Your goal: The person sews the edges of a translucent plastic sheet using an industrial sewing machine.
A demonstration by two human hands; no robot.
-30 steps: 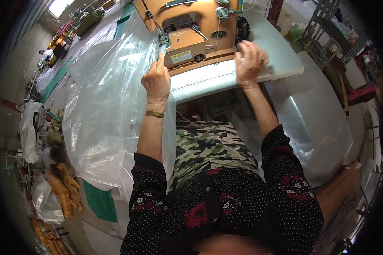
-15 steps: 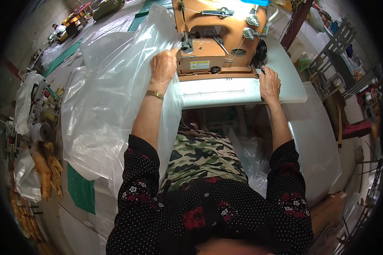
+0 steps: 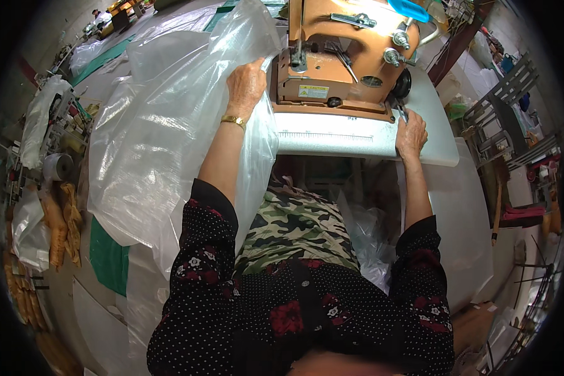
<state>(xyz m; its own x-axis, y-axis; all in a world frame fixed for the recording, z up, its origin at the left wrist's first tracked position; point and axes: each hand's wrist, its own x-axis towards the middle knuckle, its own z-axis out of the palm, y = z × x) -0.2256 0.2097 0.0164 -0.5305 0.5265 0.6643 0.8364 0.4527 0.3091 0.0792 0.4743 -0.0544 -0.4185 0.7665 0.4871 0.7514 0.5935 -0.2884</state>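
Observation:
A brown sewing machine [image 3: 348, 69] stands on a pale worktable [image 3: 332, 144]. My left hand [image 3: 247, 88] is closed on the edge of a large translucent plastic sheet [image 3: 150, 156], left of the machine's presser foot [image 3: 299, 61]. A gap shows between that hand and the foot. The sheet hangs in folds over the table's left side. At the machine's lower right, below its black handwheel [image 3: 403, 83], my right hand [image 3: 411, 135] is closed around a small metal tool [image 3: 403, 115]. Only the tool's tip shows, so I cannot make out its kind.
A lamp lights the machine bed, and a ruler strip [image 3: 326, 136] runs along the table's front. More plastic sheeting [image 3: 464, 219] hangs at the right. A grey slatted chair [image 3: 504, 106] stands beyond it. At the left are a white roll [image 3: 57, 167] and green sheeting [image 3: 108, 257].
My left hand, holding the sheet's edge, has moved left, away from the presser foot. The metal tool now shows more clearly in my right hand, which has shifted slightly away from the machine.

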